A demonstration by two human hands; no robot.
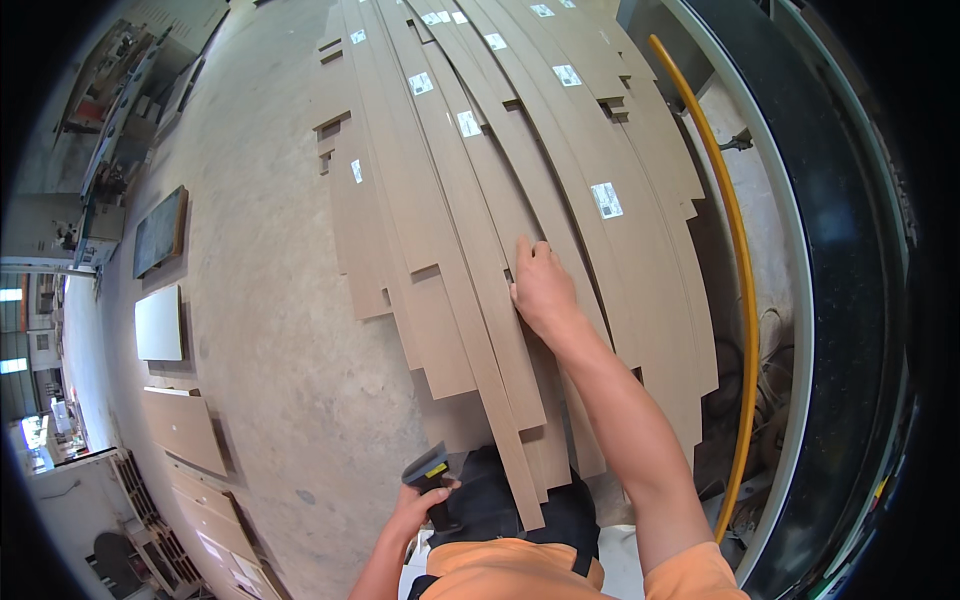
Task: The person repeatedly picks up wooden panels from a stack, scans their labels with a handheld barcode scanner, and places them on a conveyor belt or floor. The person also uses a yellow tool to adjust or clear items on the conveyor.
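My left hand (432,502) is wrapped round the grip of a dark handheld barcode scanner (430,468) with a yellow label, low beside my body. My right hand (545,287) reaches out over long, narrow brown boards (440,205) and pinches one brown board (518,365) near its edge, fingers bent and thumb on the left. What lies under the palm is hidden. Several boards overlap in staggered layers, and one strip (520,490) juts out toward my waist. White printed labels (607,200) are stuck on many of them.
A yellow curved bar or hose (742,260) runs along the right side, before a machine with a long dark surface (835,250). Concrete floor (270,300) stretches to the left, where flat panels (185,428) lie. Workbenches (110,130) stand at the far left.
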